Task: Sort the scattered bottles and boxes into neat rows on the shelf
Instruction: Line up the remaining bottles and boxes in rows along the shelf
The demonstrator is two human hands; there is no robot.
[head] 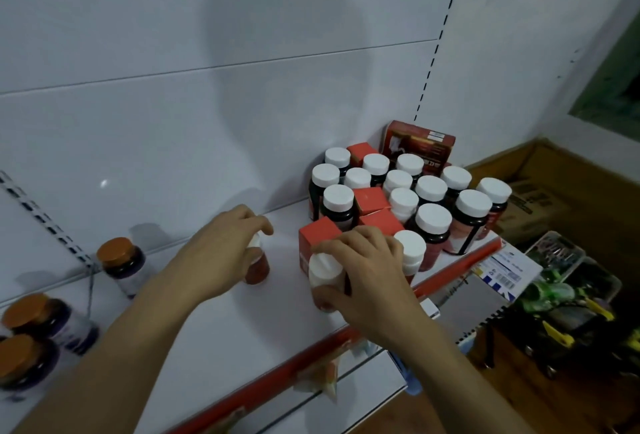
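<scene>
**White and Red, Gripped at Frame Centre**

A red-labelled bottle (258,267) was clasped from above by the left hand (225,243), upright on the shelf (207,329). To its right, a second bottle (323,277) was gripped by the right hand (367,270), just beside a red box (317,237) below the crowded bottle cluster (431,187).

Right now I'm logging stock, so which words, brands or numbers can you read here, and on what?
"LD": the only letters I can make out, the end of a word on the dark red box; the rest is hidden.
Print on the white sticker of that box: too small.
Labels on the bottles: blurred.
Print on the shelf tag: too small.
Print on the cardboard box: blurred.
</scene>
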